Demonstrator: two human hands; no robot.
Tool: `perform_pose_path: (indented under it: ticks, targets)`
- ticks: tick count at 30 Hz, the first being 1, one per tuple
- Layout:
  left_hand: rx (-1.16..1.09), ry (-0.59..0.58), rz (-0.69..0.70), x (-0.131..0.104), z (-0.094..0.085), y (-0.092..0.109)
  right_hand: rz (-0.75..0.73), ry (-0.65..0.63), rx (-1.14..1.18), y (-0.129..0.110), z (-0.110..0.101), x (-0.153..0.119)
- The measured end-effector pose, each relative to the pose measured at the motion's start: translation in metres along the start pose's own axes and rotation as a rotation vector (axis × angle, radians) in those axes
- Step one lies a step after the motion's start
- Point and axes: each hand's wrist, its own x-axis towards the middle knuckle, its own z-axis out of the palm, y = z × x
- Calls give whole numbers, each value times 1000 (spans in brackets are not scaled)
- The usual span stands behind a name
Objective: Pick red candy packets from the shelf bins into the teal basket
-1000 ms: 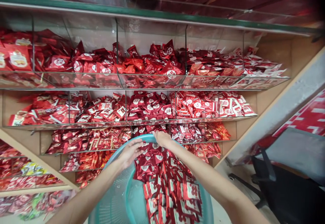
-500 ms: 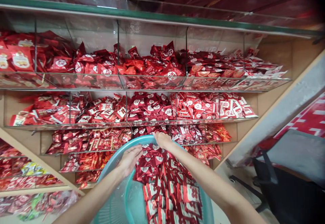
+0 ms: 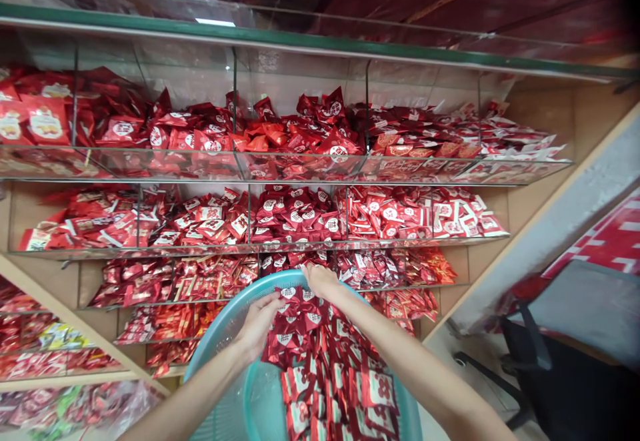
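Note:
A round turquoise plastic basket (image 3: 207,344) stands in front of me, its left part bare and its right part heaped with small red packets (image 3: 377,387). Around its far rim, the fingers of my right hand (image 3: 321,282) are closed. My left hand (image 3: 259,324) is inside the basket, fingers pinched at the edge of the dark red packets with white labels (image 3: 286,341) near the far side. Its fingertips partly cover the packet they touch. Similar dark red packets (image 3: 297,217) fill a shelf compartment straight ahead.
Tiered shelves with clear dividers hold several compartments of red packets (image 3: 210,217), behind glass fronts (image 3: 300,167). A green-edged glass panel (image 3: 310,44) runs across above. To the right is a black chair (image 3: 565,374). Bags in mixed colours (image 3: 70,404) lie low on the left.
My left hand's fingers have drawn in from flatter to pinched at the packets. My right hand stays at the basket's rim. The whole view has shifted slightly.

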Motion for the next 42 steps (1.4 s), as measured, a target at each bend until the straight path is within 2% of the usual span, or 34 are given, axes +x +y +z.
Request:
perform_pose_path:
  ticks: [3, 7, 11, 13, 14, 16, 19, 20, 22, 24, 26, 29, 34, 38, 42]
  targets:
    - [21, 22, -22, -2, 1, -1, -2, 0, -1, 0, 0, 0]
    - [68, -19, -14, 0, -4, -3, -3, 2, 0, 0, 2, 1]
    - [148, 1, 47, 0, -9, -3, 12, 3, 11, 0, 1, 1]
    - [241, 3, 130, -4, -8, -1, 14, 4, 15, 0, 1, 1]
    - [318, -3, 209, -7, -6, 3, 14, 5, 16, 0, 1, 0]
    - [512, -32, 454, -12, 0, 14, 16, 7, 15, 0, 1, 0]
    - [819, -92, 918, -17, 17, 45, 24, 5, 7, -1, 1, 0]
    - [933, -98, 1035, -16, 24, 58, 30, 3, 2, -2, 1, 1]
    - [1121, -48, 1206, -10, 39, 85, 42, -2, -8, -3, 0, 1]
    - [1269, -32, 1302, 0, 52, 107, 47, -7, -16, -4, 0, 1]
    - [1399, -88, 1343, 12, 63, 122, 47, -12, -18, -5, -1, 0]
    - [1537, -163, 1336, 27, 73, 129, 50, -11, -16, -5, -3, -1]
    - [1596, -146, 1297, 34, 79, 129, 45, -17, -11, -5, -3, -2]
    - [1486, -138, 1335, 20, 77, 137, 46, -24, -14, -6, -4, -2]
    - [1146, -70, 1369, -15, 67, 145, 50, -26, -23, -6, -3, -1]
